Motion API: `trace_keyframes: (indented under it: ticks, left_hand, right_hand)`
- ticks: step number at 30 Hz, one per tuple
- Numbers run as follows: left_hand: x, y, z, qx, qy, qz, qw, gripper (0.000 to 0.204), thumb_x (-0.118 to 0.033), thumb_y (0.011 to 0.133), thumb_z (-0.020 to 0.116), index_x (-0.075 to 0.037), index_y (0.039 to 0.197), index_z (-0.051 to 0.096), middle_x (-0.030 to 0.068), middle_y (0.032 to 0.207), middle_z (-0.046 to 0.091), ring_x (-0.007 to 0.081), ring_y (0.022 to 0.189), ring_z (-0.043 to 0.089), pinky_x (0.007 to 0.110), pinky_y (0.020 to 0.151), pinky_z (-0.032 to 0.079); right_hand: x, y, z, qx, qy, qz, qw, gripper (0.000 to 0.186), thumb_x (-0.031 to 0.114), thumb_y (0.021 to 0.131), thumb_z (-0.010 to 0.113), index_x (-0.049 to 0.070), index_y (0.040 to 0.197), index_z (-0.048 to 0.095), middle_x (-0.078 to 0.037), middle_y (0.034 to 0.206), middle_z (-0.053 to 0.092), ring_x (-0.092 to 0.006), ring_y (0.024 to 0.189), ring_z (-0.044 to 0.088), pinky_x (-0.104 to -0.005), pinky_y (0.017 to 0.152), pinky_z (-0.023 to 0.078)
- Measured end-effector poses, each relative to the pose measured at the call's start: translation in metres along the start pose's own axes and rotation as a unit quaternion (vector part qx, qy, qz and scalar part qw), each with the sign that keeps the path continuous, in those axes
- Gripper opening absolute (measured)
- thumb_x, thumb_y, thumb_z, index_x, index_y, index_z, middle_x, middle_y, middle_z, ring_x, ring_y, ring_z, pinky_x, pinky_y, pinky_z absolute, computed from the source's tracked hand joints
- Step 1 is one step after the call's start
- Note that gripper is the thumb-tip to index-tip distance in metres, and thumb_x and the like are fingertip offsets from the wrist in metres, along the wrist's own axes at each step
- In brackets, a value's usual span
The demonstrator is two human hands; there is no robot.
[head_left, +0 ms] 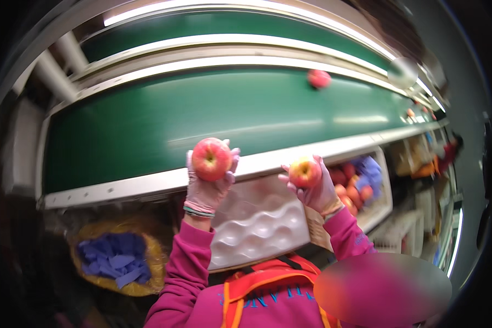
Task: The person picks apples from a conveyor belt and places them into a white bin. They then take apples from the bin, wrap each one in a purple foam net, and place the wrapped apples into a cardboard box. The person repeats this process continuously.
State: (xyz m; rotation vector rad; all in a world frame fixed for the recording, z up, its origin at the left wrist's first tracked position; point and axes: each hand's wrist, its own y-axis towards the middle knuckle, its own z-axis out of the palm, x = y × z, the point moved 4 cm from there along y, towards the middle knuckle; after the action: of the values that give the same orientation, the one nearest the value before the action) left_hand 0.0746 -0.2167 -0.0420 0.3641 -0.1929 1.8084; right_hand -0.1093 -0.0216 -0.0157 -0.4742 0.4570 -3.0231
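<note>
My left hand (202, 192), in a pale thin glove, cups a large red apple (211, 158) from below, over the near edge of the green belt. The fingers curl round its sides, and a stem hollow faces up. Farther right, my gloved right hand (321, 193) holds a smaller yellow-and-red apple (305, 173) in its palm and fingers. Below and between my hands lies a white moulded tray (262, 224) with rounded hollows. Its cardboard box (318, 227) shows at the right side. No apple shows in the visible hollows.
A red apple (318, 78) lies on the green belt (246, 104), toward the far rail. At right, a white crate (387, 201) holds several apples and blue-purple padding. A yellow-lined container (157, 262) with blue-purple foam pieces stands at lower left. Another person (451, 150) is at far right.
</note>
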Motion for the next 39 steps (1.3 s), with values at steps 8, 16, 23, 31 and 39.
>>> trace_keyframes:
  ticks: [8,16,23,31,39]
  left_hand:
    - [0.161,0.082,-0.073,-0.168,0.264,-0.079,0.946,0.076,-0.062,0.081,0.060,-0.008,0.133,0.042,0.0206,0.130,0.049,0.0357,0.114,0.053,0.041,0.087,0.054]
    - [0.278,0.156,-0.141,-0.080,0.786,0.036,0.611,0.069,-0.038,0.079,0.074,-0.004,0.131,0.045,0.0103,0.123,0.053,0.0224,0.112,0.053,0.035,0.095,0.045]
    - [0.284,0.198,-0.155,0.094,0.957,0.089,0.259,0.059,-0.024,0.073,0.079,-0.006,0.123,0.052,0.0158,0.122,0.054,0.0323,0.119,0.050,0.040,0.103,0.039]
    - [0.002,0.291,0.013,-0.315,0.872,0.374,0.035,0.105,-0.034,0.062,0.083,-0.006,0.146,0.027,0.0207,0.151,0.022,0.0332,0.140,0.022,0.038,0.114,0.022]
    - [-0.096,0.288,-0.018,-0.340,0.790,0.455,0.231,0.079,-0.035,0.065,0.084,-0.007,0.128,0.045,0.0128,0.114,0.057,0.0256,0.102,0.058,0.036,0.088,0.048]
  right_hand:
    - [0.064,-0.152,-0.085,-0.241,-0.179,-0.338,0.892,0.062,0.054,0.084,0.058,0.007,0.123,0.045,-0.022,0.124,0.050,-0.0408,0.114,0.050,-0.0410,0.072,0.056]
    - [0.076,-0.224,-0.140,-0.119,0.364,-0.248,0.890,0.057,0.039,0.086,0.062,0.013,0.130,0.036,-0.018,0.135,0.037,-0.0412,0.115,0.050,-0.0351,0.072,0.055]
    - [0.098,-0.404,-0.201,-0.367,0.130,-0.427,0.816,0.059,0.057,0.084,0.054,0.003,0.107,0.054,-0.012,0.097,0.059,-0.0272,0.084,0.059,-0.0278,0.060,0.051]
    - [-0.001,-0.577,-0.289,-0.480,0.236,-0.528,0.659,0.058,0.056,0.083,0.060,0.011,0.119,0.052,-0.011,0.117,0.056,-0.0248,0.103,0.055,-0.0241,0.057,0.052]
    - [-0.094,-0.614,-0.317,-0.552,0.196,-0.523,0.619,0.055,0.053,0.082,0.062,0.017,0.122,0.051,-0.011,0.123,0.052,-0.0256,0.110,0.054,-0.0234,0.059,0.054]
